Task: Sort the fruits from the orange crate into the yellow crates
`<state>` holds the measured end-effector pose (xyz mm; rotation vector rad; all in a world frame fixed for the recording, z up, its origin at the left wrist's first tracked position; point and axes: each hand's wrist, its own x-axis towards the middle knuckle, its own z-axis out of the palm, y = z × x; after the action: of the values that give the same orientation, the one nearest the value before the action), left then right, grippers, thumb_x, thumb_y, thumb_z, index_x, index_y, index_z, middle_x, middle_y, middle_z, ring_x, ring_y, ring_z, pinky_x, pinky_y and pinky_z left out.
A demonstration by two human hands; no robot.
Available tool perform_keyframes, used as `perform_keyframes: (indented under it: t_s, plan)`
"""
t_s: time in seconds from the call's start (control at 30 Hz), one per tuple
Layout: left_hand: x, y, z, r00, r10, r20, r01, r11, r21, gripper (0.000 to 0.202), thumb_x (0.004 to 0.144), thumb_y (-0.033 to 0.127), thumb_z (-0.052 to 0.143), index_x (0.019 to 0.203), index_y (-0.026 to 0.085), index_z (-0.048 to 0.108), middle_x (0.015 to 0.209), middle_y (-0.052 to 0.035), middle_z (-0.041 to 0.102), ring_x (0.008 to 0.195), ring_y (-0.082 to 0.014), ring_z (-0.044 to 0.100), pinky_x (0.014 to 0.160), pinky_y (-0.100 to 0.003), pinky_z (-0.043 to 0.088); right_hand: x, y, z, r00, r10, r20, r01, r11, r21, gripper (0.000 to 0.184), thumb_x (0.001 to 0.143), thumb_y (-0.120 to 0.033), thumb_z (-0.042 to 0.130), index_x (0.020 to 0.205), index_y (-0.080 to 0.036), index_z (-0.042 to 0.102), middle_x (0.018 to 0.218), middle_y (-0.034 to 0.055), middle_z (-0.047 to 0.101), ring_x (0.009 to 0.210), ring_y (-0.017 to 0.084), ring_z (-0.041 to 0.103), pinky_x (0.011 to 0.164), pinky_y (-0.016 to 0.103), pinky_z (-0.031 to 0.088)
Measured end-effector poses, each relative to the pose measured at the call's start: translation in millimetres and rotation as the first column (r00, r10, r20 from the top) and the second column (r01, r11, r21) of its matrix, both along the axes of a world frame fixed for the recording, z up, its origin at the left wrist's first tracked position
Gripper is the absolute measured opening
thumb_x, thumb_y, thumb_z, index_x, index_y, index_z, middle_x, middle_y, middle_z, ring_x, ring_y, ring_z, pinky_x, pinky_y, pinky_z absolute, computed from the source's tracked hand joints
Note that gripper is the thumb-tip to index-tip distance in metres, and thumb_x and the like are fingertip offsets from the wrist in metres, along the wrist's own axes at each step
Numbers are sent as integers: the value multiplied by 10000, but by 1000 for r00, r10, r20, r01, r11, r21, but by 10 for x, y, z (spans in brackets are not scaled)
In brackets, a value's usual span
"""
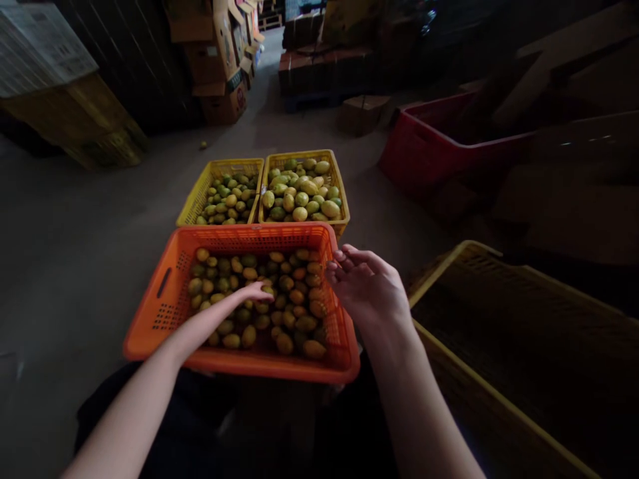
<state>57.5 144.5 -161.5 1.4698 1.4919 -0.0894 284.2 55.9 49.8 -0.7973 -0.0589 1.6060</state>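
Note:
An orange plastic crate (154,293) stands right in front of me, its floor covered with several yellow-green oval fruits that look like lemons (284,343). Inside it, my left hand (253,291) closes its thumb and fingers around one lemon (268,291), low over the others. My right hand (372,286) is at the crate's right rim, palm turned up and inward. Its fingers are loosely bent and apart, and no fruit shows in it.
Beyond the orange crate are two yellow crates, left (192,196) and right (344,206), holding lemons. A large yellow crate (464,359) stands at my right, with a red bin (414,146) farther back. Cardboard boxes (214,60) are stacked behind. One small fruit (203,144) lies on the floor.

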Motion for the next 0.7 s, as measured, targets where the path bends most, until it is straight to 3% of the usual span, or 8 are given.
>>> perform_keyframes:
  t_s: [0.07,0.17,0.23,0.3,0.4,0.5,0.63,0.7]
  plan:
    - [-74,-124,326,993,44,106,-37,997,-67,482,698,556,602,967,156,620,916,-88,674,835,-220,626,670,-284,490,-91,-33,-4,999,9,44,-9,1000,-11,86,602,-126,567,656,-179,608,649,1,658,633,121,607,636,245,484]
    - [-27,-251,992,960,110,258,-84,990,-111,674,788,716,276,865,148,631,767,-85,668,620,-160,606,553,-251,466,-245,-76,-5,990,36,138,-30,998,-50,129,618,-144,553,707,-187,636,780,21,698,764,160,629,700,284,477]
    - [52,-344,1497,873,135,470,-89,989,-118,663,771,725,338,844,138,636,696,-80,658,540,-148,580,513,-248,449,-359,-100,10,981,72,179,-60,995,-75,140,667,-203,554,763,-207,655,811,12,697,760,161,615,692,298,469]
    - [115,-461,1943,827,100,553,-65,994,-83,665,794,712,327,913,133,633,682,-85,662,552,-168,599,540,-273,469,-472,-123,35,978,123,170,-113,991,-69,160,713,-280,546,803,-222,665,812,11,695,725,162,602,664,306,468]
    - [131,-618,2276,777,107,620,-146,989,12,571,855,618,325,1112,153,536,646,-51,655,564,-177,622,579,-284,477,-601,-159,59,983,145,110,-141,989,-44,193,735,-326,534,789,-200,669,789,30,701,673,163,598,617,290,475]
    - [85,-642,2075,757,125,642,-229,970,81,433,892,503,327,1129,174,481,665,-25,654,594,-162,630,600,-263,471,-653,-184,41,993,113,27,-109,987,-118,186,725,-277,511,761,-172,660,704,38,694,627,169,603,611,300,499]
    - [91,-607,1286,892,198,406,-260,960,105,272,904,352,348,900,166,546,631,6,615,525,-114,578,545,-218,434,-628,-180,-19,987,137,-85,-149,977,-152,198,686,-215,489,786,-147,645,699,62,699,652,198,631,650,371,532]
    - [119,-686,910,923,176,343,-219,972,90,232,857,337,490,765,141,573,570,6,580,505,-124,554,525,-230,430,-591,-162,-50,987,118,-111,-132,983,-127,185,672,-202,493,780,-147,633,714,68,701,661,205,640,654,387,539]
